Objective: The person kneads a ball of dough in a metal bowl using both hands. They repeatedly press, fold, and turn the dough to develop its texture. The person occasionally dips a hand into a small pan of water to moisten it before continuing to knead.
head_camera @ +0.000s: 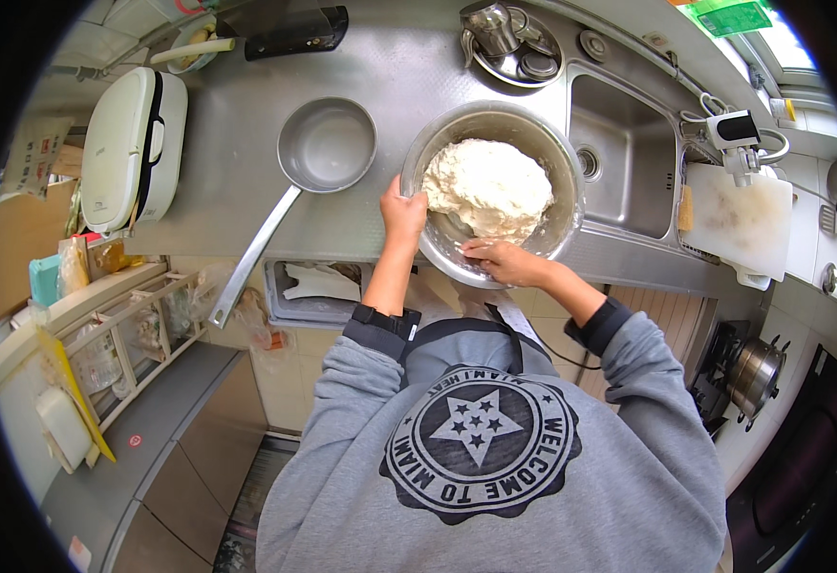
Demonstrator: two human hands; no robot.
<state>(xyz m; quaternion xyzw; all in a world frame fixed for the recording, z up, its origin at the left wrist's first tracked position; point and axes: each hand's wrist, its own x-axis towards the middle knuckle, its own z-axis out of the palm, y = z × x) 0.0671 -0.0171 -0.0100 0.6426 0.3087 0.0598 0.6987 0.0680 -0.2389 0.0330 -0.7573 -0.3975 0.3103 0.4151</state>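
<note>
A large steel mixing bowl [569,161] rests at the front of the metal counter. In it lies a big lump of pale, rough dough [486,188]. With its thumb over the rim, my left hand [403,213] grips the bowl's left side. My right hand [501,261] is inside the bowl near the front wall, at the dough's lower edge, with bits of dough on its fingers; it holds no tool, and its fingertips touch the dough or the wall, I cannot tell which. To the left of the bowl stands a grey saucepan [327,145], its long handle reaching past the counter's front edge.
Right of the bowl is a steel sink [623,157], with a white cutting board [737,215] beyond. Behind stands a tray with a steel pitcher [490,30]. A white appliance [128,147] and a cleaver [293,32] are at the left. Below the counter sits a grey bin [311,314].
</note>
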